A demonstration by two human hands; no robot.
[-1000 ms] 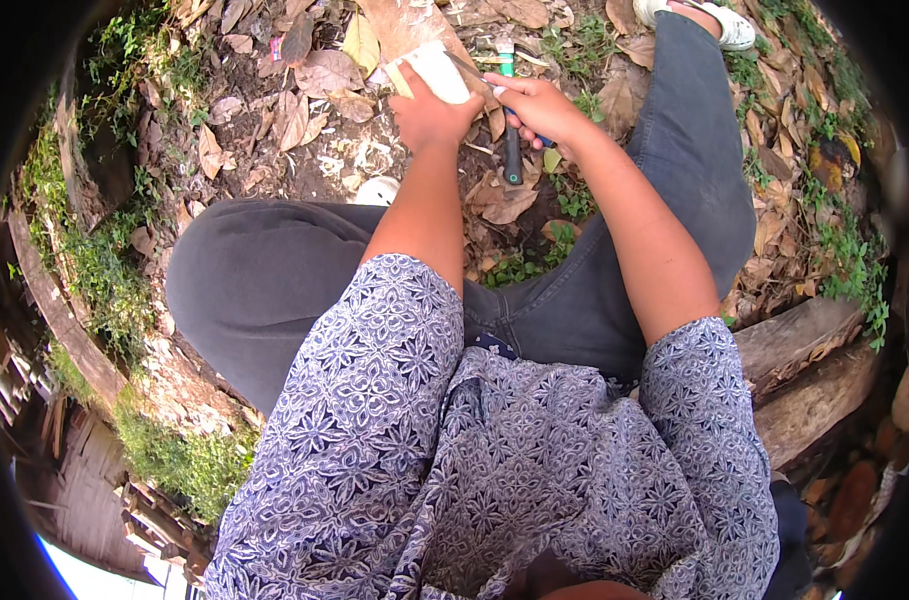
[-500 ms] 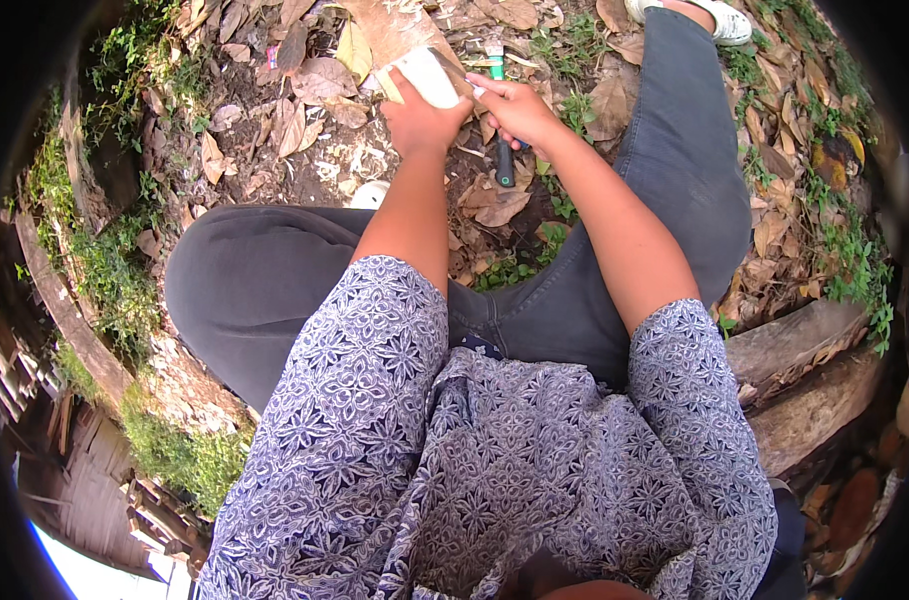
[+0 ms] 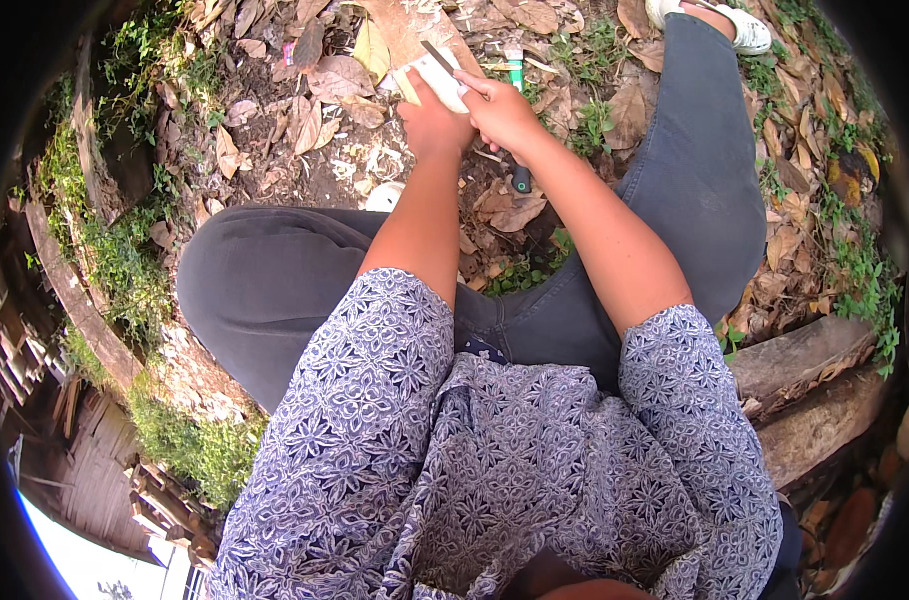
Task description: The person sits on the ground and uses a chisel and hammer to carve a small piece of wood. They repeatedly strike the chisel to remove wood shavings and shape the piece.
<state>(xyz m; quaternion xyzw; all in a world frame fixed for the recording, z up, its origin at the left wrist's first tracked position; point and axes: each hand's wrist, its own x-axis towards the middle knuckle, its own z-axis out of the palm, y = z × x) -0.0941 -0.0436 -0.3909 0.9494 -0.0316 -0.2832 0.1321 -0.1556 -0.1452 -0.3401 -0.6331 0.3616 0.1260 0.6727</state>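
A pale, whitish block (image 3: 430, 78), which looks like wood, rests at the near end of a flat brown board (image 3: 415, 22). My left hand (image 3: 439, 125) grips it from the near left side, fingers wrapped along its edge. My right hand (image 3: 502, 112) is closed round the handle of a knife (image 3: 437, 57), whose dark narrow blade slants up and left over the block's top. The handle is mostly hidden in my fingers. Just right of the board lies a tool with a green part (image 3: 516, 70) and a black grip (image 3: 521, 178), partly covered by my right hand.
Dry leaves (image 3: 340, 78) and pale shavings (image 3: 360, 165) litter the soil. A round white object (image 3: 385, 196) sits beside my bent left leg (image 3: 265, 270). My right leg (image 3: 695, 130) stretches forward. Weathered planks (image 3: 805, 365) lie at the right, and green plants (image 3: 195, 440) grow at the left.
The knife has shifted left, from the block's right edge to over its top, with my right hand following. My left hand keeps its grip on the block. The whole view has moved slightly.
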